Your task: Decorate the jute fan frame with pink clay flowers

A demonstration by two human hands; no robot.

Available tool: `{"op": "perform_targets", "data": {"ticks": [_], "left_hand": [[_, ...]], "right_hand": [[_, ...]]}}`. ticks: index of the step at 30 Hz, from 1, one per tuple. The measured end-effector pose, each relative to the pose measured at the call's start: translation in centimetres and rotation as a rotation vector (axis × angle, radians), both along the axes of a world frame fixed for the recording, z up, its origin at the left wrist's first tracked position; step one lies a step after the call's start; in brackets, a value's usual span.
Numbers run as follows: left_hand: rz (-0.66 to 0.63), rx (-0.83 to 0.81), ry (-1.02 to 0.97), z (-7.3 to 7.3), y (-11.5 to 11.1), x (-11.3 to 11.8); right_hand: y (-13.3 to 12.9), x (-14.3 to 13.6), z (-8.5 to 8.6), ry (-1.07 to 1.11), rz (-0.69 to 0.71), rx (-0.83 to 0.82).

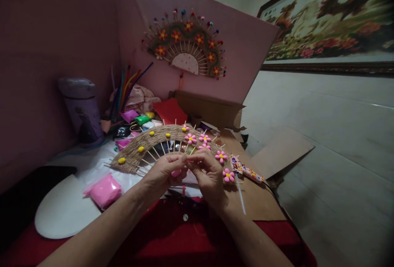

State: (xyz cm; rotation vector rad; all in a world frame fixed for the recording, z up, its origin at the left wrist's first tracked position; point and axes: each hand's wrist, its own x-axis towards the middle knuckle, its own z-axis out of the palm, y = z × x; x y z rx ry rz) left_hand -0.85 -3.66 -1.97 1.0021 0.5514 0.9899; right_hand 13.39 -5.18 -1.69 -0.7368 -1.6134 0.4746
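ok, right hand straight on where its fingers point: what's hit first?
The right hand would likely meet the left hand first, at its fingertips; whether they touch now is unclear.

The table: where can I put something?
Flat brown cardboard is bare between the clear straight stick and thin black cord; so is the white rounded board beside the pink plastic packet. Behind the tan woven arch, it's crowded.

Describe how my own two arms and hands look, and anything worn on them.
Your left hand and right hand are both bare, with no gloves. The slender left forearm and right forearm are uncovered as far as the picture shows, with no sleeve in view. No watch or bracelet shows at either wrist.
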Motion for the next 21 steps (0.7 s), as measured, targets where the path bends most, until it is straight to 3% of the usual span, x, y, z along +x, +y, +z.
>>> {"op": "perform_targets", "data": {"ticks": [21], "left_hand": [[0.062, -0.016, 0.014, 0.03, 0.01, -0.08]], "right_hand": [[0.18, 0.15, -0.22, -0.049, -0.038, -0.015]]}}
